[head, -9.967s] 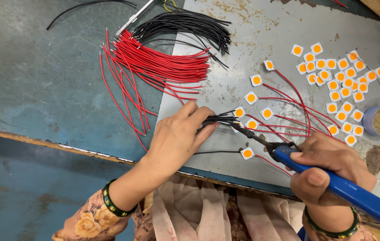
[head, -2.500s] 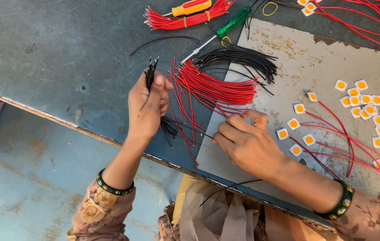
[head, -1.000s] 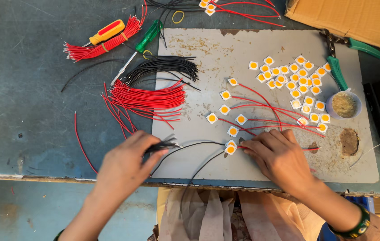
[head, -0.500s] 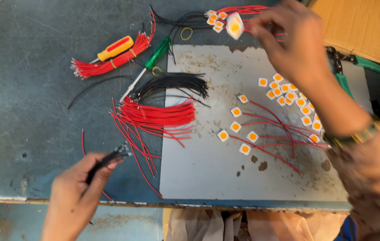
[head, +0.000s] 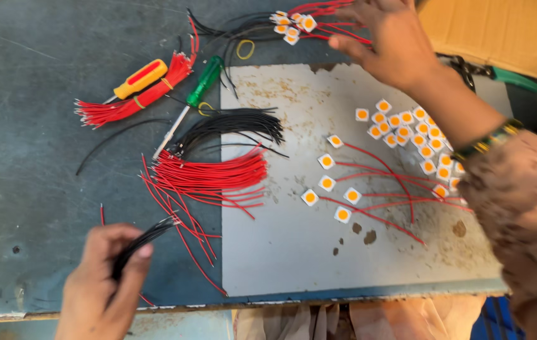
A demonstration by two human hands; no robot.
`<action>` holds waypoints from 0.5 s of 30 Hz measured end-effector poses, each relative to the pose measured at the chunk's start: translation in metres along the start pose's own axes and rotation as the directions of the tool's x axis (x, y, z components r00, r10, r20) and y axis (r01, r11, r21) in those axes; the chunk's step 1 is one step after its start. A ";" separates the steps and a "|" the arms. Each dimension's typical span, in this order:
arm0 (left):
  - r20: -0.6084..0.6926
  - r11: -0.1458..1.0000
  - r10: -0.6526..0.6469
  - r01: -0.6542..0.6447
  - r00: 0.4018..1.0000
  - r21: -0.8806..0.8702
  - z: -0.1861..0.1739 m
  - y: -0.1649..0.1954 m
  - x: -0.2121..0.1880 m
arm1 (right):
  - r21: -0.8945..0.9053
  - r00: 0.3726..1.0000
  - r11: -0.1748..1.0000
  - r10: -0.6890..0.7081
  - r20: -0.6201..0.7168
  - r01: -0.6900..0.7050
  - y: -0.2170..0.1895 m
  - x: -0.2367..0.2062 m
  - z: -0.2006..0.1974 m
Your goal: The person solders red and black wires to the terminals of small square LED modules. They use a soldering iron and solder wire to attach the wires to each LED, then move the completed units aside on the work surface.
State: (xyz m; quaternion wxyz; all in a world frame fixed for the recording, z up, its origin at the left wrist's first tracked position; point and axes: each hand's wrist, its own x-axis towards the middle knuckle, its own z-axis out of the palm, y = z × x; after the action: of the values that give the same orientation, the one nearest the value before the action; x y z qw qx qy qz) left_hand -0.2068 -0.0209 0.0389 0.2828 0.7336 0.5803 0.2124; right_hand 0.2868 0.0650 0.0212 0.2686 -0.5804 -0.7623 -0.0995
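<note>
Right hand (head: 394, 38) has released the wired chip (head: 307, 23) onto the far pile.

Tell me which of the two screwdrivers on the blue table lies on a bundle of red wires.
The orange-handled screwdriver, resting across the tied red wire bundle. The green-handled screwdriver lies to its right, its shaft pointing toward the loose black wires.

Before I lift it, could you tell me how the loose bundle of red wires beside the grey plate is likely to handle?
The loose bundle of red wires would probably flop and sag, since its thin strands already curve and splay. It looks light for its size. Nothing visibly binds it, unlike the banded red bundle by the orange-handled screwdriver, so strands may slip out and scatter.
</note>
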 end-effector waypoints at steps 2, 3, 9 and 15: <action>0.092 0.997 0.078 -0.080 0.993 0.009 0.010 0.026 0.009 | 0.125 0.999 0.992 0.014 0.048 -0.020 -0.018 -0.034 -0.035; 0.136 0.993 0.116 -0.119 0.984 0.011 0.017 0.038 0.013 | 0.155 0.999 0.988 0.009 0.044 -0.016 -0.028 -0.053 -0.052; 0.193 0.847 0.505 -0.526 0.842 0.078 0.088 0.091 0.024 | 0.367 0.870 0.839 0.474 -0.135 -0.400 -0.056 -0.195 -0.141; 0.045 0.841 0.503 -0.501 0.863 0.207 0.137 0.081 0.021 | 0.912 0.156 0.387 0.917 -0.366 -0.137 -0.031 -0.317 -0.125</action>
State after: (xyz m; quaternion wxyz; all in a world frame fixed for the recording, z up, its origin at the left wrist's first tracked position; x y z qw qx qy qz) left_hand -0.0548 -0.0374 -0.0104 0.1343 0.8844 0.3891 0.2200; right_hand 0.3520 -0.2661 -0.0361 0.8277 -0.5339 -0.1691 0.0366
